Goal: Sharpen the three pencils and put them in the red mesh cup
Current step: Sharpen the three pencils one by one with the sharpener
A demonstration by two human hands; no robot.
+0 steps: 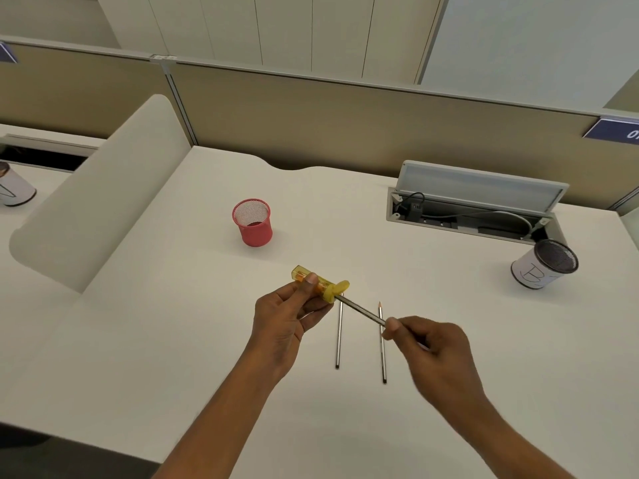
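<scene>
My left hand [288,319] grips a yellow transparent pencil sharpener [320,280] above the middle of the white desk [173,340]. My right hand [432,350] pinches a dark pencil [361,310] whose far end sits inside the sharpener's opening. Two more pencils lie on the desk below: one [339,340] under the sharpener, its top end hidden, and one [382,354] to the right with a sharpened tip pointing away from me. The red mesh cup [252,223] stands upright farther back and to the left, with no pencils in it.
A white-wrapped mesh cup marked "B" [543,266] stands at the right. Behind it an open cable tray [473,216] with wires is set into the desk. A beige divider [96,188] borders the left side, with another cup [14,188] beyond it.
</scene>
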